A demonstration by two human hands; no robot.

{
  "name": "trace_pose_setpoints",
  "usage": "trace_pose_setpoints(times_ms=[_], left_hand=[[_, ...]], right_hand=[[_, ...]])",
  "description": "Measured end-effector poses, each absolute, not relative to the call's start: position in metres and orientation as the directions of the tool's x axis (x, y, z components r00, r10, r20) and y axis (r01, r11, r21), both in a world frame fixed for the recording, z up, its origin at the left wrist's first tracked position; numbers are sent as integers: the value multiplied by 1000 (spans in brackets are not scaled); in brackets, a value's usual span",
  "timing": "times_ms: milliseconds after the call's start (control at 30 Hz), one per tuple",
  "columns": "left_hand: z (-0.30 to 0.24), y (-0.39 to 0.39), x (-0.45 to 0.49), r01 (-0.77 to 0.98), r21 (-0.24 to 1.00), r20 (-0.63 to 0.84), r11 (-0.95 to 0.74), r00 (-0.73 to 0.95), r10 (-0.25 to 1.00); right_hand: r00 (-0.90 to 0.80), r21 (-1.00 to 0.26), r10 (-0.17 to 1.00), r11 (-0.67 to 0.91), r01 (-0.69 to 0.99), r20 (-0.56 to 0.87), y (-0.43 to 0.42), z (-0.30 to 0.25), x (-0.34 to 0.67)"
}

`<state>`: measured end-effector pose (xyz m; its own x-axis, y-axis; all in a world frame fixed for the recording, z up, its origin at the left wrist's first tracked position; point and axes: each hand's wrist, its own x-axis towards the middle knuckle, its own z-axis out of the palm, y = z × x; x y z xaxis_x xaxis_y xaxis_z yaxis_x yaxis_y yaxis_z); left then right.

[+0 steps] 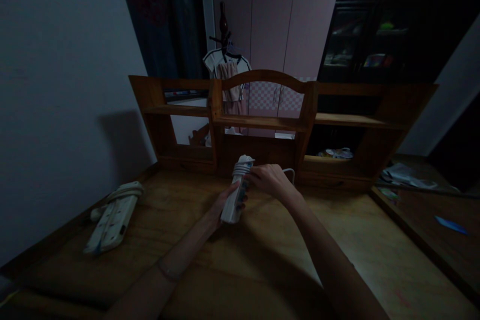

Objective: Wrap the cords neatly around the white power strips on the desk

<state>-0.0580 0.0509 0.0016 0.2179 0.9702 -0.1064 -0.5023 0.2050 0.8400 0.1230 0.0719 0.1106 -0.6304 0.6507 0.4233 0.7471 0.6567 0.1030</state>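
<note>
My left hand grips a white power strip from below, holding it tilted above the wooden desk. Its white cord is wound around the upper end of the strip. My right hand is closed on that cord at the strip's right side, and a loop of cord shows just past the fingers.
A second white power strip with its cord bundled on top lies at the desk's left, near the wall. A wooden shelf unit stands along the back edge. A lower side surface at the right carries papers and a blue object.
</note>
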Motion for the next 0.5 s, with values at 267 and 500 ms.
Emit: trace_pose_setpoints(times_ms=[267,500], left_hand=[[7,54,-65,-338,940,-83,55,-70,994],[-7,70,-92,-80,994,28,-72,-452,891]], right_hand=[[-609,103,728,611,785,315,75,107,130],[-619,107,699,628,771,358,69,122,131]])
